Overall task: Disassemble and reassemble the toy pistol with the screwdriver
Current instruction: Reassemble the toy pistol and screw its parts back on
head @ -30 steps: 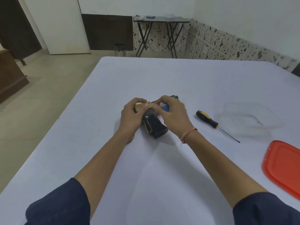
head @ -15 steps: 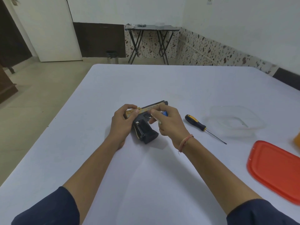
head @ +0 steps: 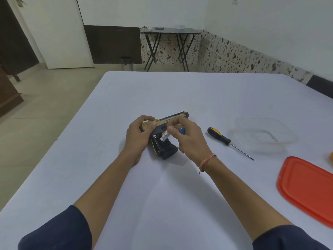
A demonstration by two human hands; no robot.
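Note:
The toy pistol (head: 166, 150), black with a tan slide, lies on its side in the middle of the white table (head: 162, 91). My left hand (head: 137, 138) grips its rear end, thumb on the slide. My right hand (head: 187, 138) pinches a small white battery (head: 164, 136) between thumb and forefinger, just above the open grip. A blue piece (head: 182, 131) shows under my right fingers. The screwdriver (head: 220, 138), with a black and yellow handle, lies untouched to the right of my right hand.
A clear plastic container (head: 263, 136) stands right of the screwdriver. A red lid (head: 310, 186) lies near the right edge, with something orange (head: 331, 156) at the frame border. The table's left edge drops to the floor. A folding table (head: 169, 31) stands against the far wall.
My right hand has lifted off the pistol's grip, and the white battery now shows between its fingers. My left hand keeps its hold on the pistol's rear.

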